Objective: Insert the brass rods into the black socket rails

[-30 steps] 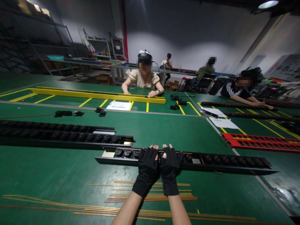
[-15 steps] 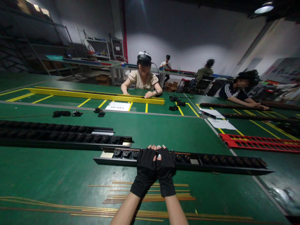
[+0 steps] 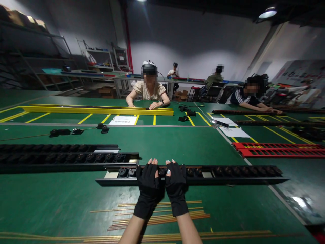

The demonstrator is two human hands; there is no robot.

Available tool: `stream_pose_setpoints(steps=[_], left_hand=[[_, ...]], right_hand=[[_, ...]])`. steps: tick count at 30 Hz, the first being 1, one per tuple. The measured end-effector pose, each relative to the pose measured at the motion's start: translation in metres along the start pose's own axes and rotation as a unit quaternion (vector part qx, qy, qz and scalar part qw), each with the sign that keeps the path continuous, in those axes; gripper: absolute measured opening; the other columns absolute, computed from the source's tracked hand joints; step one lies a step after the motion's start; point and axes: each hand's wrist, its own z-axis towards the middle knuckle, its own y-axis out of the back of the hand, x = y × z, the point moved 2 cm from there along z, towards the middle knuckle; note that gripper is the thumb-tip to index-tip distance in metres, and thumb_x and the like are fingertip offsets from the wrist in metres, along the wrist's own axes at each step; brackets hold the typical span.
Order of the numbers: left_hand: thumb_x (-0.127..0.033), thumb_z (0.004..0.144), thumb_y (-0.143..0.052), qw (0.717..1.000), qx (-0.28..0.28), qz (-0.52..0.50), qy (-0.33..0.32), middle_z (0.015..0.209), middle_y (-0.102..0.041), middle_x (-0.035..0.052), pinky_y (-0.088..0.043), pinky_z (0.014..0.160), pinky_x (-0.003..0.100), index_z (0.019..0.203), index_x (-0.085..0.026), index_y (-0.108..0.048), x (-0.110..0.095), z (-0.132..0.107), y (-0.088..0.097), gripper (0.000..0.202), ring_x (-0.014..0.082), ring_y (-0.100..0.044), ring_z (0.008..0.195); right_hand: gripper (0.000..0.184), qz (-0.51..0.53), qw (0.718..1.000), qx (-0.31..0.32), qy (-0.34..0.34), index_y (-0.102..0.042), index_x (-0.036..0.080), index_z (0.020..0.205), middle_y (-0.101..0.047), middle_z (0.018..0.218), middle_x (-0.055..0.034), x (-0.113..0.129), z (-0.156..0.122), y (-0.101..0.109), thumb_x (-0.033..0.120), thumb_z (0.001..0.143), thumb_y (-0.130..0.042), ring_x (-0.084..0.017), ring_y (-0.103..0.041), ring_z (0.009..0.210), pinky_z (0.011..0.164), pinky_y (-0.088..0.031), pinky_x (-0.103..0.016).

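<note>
A long black channel (image 3: 228,182) lies across the table in front of me, with black socket modules (image 3: 123,173) in a row inside it. A thin copper-coloured rod (image 3: 195,167) runs along the far side of the modules. My left hand (image 3: 148,178), in a black fingerless glove, lies over the channel left of its middle, fingers stretched towards the far edge. Just to its right, my right hand (image 3: 175,178) rests the same way, its thumb over the modules. A narrow gap separates the hands. My palms hide the parts beneath them.
Loose brass- and copper-coloured rods (image 3: 188,217) lie nearer me. Two more filled black channels (image 3: 63,166) are at left, close to this one's end. A red slotted rail (image 3: 279,150) lies at right. Across the table, a person (image 3: 149,89) handles a yellow channel (image 3: 101,111).
My hands, side by side and touching before, have moved apart; the left has shifted left along the channel. The camera view has also shifted slightly.
</note>
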Motion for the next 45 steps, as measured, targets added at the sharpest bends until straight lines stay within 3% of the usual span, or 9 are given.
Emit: stream_pose_setpoints(steps=[3, 11, 15, 19, 25, 29, 35, 41, 45], left_hand=[[-0.013, 0.093, -0.040, 0.999, 0.000, 0.035, 0.011, 0.121, -0.072, 0.0123, -0.022, 0.117, 0.051, 0.129, -0.018, -0.058, 0.014, 0.003, 0.006, 0.040, 0.0255, -0.062, 0.123], [-0.018, 0.095, -0.041, 0.999, 0.002, 0.046, -0.001, 0.119, -0.072, 0.0117, -0.030, 0.111, 0.046, 0.127, -0.019, -0.060, 0.036, -0.001, 0.006, 0.037, 0.0248, -0.063, 0.120], [-0.019, 0.096, -0.038, 0.997, -0.035, 0.062, 0.045, 0.120, -0.072, 0.0107, -0.025, 0.115, 0.050, 0.127, -0.020, -0.060, 0.050, 0.000, 0.013, 0.038, 0.0263, -0.059, 0.127], [-0.022, 0.097, -0.039, 0.993, -0.028, 0.076, 0.091, 0.110, -0.075, 0.0075, -0.027, 0.113, 0.048, 0.113, -0.020, -0.067, 0.059, -0.001, 0.014, 0.032, 0.0258, -0.063, 0.119], [-0.026, 0.100, -0.031, 0.985, -0.073, 0.053, 0.145, 0.118, -0.072, 0.0111, -0.029, 0.113, 0.050, 0.115, -0.018, -0.067, 0.066, 0.000, 0.018, 0.040, 0.0259, -0.058, 0.125], [-0.029, 0.099, -0.031, 0.982, -0.060, 0.067, 0.167, 0.112, -0.073, 0.0115, -0.032, 0.109, 0.049, 0.111, -0.018, -0.068, 0.075, 0.000, 0.021, 0.040, 0.0275, -0.059, 0.122], [-0.027, 0.100, -0.030, 0.980, -0.084, 0.073, 0.164, 0.117, -0.072, 0.0111, -0.029, 0.112, 0.050, 0.114, -0.018, -0.066, 0.070, 0.001, 0.021, 0.039, 0.0266, -0.056, 0.127], [-0.026, 0.099, -0.036, 0.991, -0.025, 0.071, 0.112, 0.114, -0.074, 0.0096, -0.027, 0.112, 0.049, 0.117, -0.020, -0.066, 0.058, -0.003, 0.011, 0.035, 0.0265, -0.061, 0.120], [-0.023, 0.098, -0.037, 0.992, -0.030, 0.077, 0.097, 0.118, -0.072, 0.0105, -0.028, 0.112, 0.048, 0.122, -0.019, -0.063, 0.056, -0.004, 0.011, 0.035, 0.0263, -0.060, 0.123]], right_hand=[[0.040, -0.002, 1.000, 0.022, -0.008, -0.067, 0.017, 0.120, -0.074, 0.117, -0.0075, 0.000, -0.002, 0.001, 0.016, 0.097, -0.034, -0.019, -0.061, 0.121, 0.117, -0.028, -0.042], [0.040, -0.007, 1.000, 0.009, 0.000, -0.068, 0.017, 0.120, -0.074, 0.116, -0.0067, 0.001, -0.001, 0.002, 0.016, 0.097, -0.035, -0.019, -0.061, 0.121, 0.118, -0.026, -0.043], [0.039, -0.002, 1.000, 0.007, -0.006, -0.068, 0.017, 0.119, -0.074, 0.115, -0.0064, 0.002, 0.001, 0.004, 0.016, 0.097, -0.036, -0.019, -0.061, 0.121, 0.117, -0.027, -0.042], [0.038, 0.010, 1.000, 0.003, -0.005, -0.068, 0.017, 0.119, -0.074, 0.114, -0.0061, 0.002, 0.002, 0.006, 0.015, 0.096, -0.038, -0.019, -0.062, 0.120, 0.116, -0.028, -0.040], [0.036, 0.019, 1.000, -0.013, 0.004, -0.068, 0.017, 0.117, -0.075, 0.111, -0.0055, 0.001, 0.004, 0.006, 0.014, 0.096, -0.039, -0.019, -0.063, 0.117, 0.115, -0.030, -0.040], [0.037, 0.017, 1.000, 0.000, 0.002, -0.067, 0.017, 0.119, -0.075, 0.113, -0.0054, 0.002, 0.004, 0.008, 0.014, 0.096, -0.039, -0.019, -0.062, 0.119, 0.115, -0.029, -0.040], [0.038, 0.004, 1.000, 0.012, -0.006, -0.068, 0.017, 0.118, -0.075, 0.113, -0.0065, 0.002, 0.004, 0.008, 0.017, 0.097, -0.036, -0.019, -0.063, 0.118, 0.115, -0.031, -0.041], [0.037, 0.004, 1.000, 0.015, -0.003, -0.067, 0.018, 0.120, -0.074, 0.114, -0.0064, 0.001, 0.002, 0.007, 0.015, 0.096, -0.038, -0.019, -0.063, 0.118, 0.115, -0.030, -0.041], [0.035, 0.005, 1.000, -0.007, 0.002, -0.068, 0.018, 0.117, -0.075, 0.112, -0.0057, 0.001, 0.002, 0.006, 0.016, 0.096, -0.040, -0.019, -0.064, 0.116, 0.115, -0.030, -0.040]])
